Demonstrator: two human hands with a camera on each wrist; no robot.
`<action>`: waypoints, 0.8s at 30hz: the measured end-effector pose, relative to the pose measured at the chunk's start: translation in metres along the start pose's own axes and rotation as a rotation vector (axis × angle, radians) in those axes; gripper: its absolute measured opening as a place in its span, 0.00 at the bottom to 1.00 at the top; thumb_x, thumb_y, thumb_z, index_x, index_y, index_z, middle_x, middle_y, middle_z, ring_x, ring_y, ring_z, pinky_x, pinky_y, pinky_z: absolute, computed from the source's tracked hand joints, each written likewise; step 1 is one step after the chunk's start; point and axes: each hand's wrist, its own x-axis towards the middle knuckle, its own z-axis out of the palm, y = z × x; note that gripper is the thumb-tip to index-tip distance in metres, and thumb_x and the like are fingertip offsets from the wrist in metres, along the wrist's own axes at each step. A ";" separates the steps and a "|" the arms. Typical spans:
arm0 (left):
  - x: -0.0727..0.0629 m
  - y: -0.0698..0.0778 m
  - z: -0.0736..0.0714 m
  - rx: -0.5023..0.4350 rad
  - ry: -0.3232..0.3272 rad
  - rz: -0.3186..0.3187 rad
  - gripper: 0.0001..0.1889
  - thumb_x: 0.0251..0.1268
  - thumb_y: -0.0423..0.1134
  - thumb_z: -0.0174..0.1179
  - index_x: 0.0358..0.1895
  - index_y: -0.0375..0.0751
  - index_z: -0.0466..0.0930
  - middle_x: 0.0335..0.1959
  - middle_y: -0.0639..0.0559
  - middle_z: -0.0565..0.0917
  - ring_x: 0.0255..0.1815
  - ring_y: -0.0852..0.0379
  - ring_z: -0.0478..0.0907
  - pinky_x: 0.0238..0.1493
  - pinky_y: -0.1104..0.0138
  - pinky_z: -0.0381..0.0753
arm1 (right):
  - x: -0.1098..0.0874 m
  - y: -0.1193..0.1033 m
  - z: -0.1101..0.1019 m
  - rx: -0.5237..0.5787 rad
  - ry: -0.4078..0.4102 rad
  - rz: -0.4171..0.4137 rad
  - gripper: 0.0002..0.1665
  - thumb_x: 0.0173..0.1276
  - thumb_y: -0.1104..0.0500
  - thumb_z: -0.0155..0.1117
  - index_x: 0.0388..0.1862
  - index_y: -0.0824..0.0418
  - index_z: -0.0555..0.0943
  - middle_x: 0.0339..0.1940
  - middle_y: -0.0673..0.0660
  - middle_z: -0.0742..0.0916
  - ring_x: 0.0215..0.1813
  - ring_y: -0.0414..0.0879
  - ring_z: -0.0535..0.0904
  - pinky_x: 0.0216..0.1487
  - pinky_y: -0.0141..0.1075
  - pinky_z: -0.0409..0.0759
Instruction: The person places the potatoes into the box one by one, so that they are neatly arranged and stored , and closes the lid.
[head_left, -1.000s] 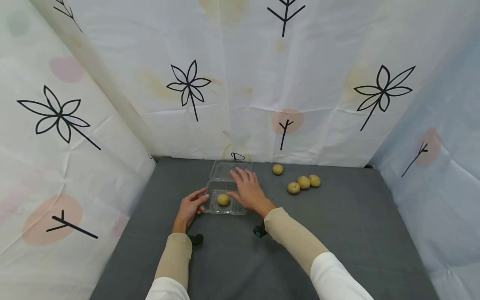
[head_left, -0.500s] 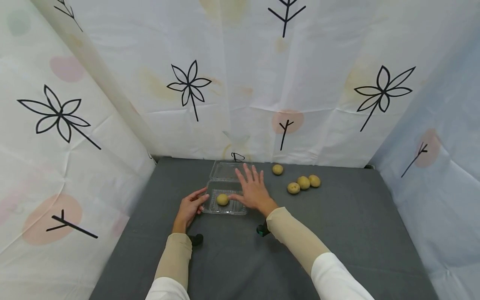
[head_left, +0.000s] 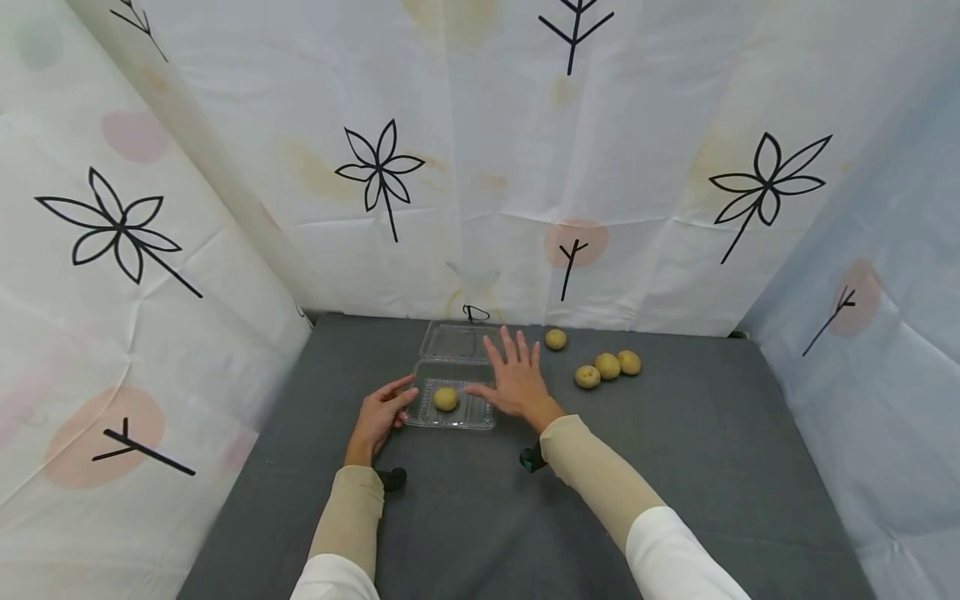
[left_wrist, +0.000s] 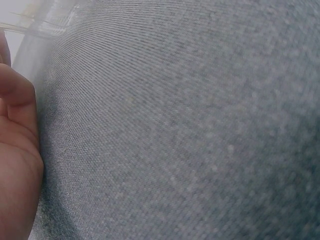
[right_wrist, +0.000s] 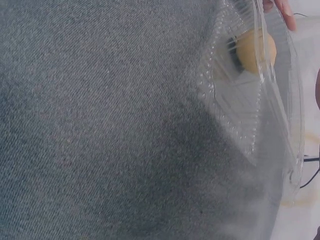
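A clear plastic clamshell container (head_left: pixel 450 427) lies with its lid (head_left: pixel 456 341) folded back toward the far edge of the table. One potato (head_left: pixel 446 399) rests in its base; the right wrist view shows this potato (right_wrist: pixel 252 51) through the clear wall. My left hand (head_left: pixel 377 421) grips the container's left rim between thumb and fingers. Over the right side of the container, my right hand (head_left: pixel 517 383) is spread flat, fingers pointing away and thumb toward the potato, holding nothing. The left wrist view catches only part of the left hand (left_wrist: pixel 17 165) and a container corner (left_wrist: pixel 55 25).
To the right lie a row of three potatoes (head_left: pixel 607 365) and a single potato (head_left: pixel 555 339) near the back edge. A thin black cord loop (head_left: pixel 476 313) sits behind the lid. Patterned white curtains (head_left: pixel 495 183) enclose the grey table (head_left: pixel 675 467) at back and sides.
My right hand has drawn right, away from the potato in the container, and its fingers have spread. The left hand stays at the left rim.
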 end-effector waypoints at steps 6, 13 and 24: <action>0.001 -0.002 0.000 -0.002 0.008 -0.004 0.26 0.62 0.50 0.72 0.64 0.55 0.82 0.34 0.56 0.79 0.20 0.65 0.73 0.24 0.73 0.76 | -0.004 0.006 -0.003 0.033 -0.012 0.030 0.59 0.67 0.21 0.53 0.86 0.47 0.47 0.87 0.61 0.47 0.86 0.66 0.40 0.81 0.69 0.38; 0.002 -0.002 0.001 -0.003 0.016 -0.007 0.25 0.63 0.49 0.72 0.64 0.55 0.82 0.34 0.57 0.79 0.20 0.66 0.73 0.24 0.73 0.76 | -0.008 0.015 -0.001 -0.001 -0.006 0.045 0.58 0.68 0.21 0.52 0.86 0.48 0.49 0.86 0.63 0.50 0.86 0.65 0.41 0.81 0.69 0.40; 0.001 -0.001 0.001 0.009 0.010 -0.014 0.25 0.63 0.50 0.72 0.64 0.56 0.82 0.36 0.57 0.80 0.20 0.65 0.74 0.25 0.72 0.76 | -0.013 0.033 -0.004 -0.017 -0.025 0.092 0.59 0.67 0.20 0.51 0.86 0.47 0.47 0.87 0.63 0.48 0.86 0.66 0.41 0.81 0.68 0.39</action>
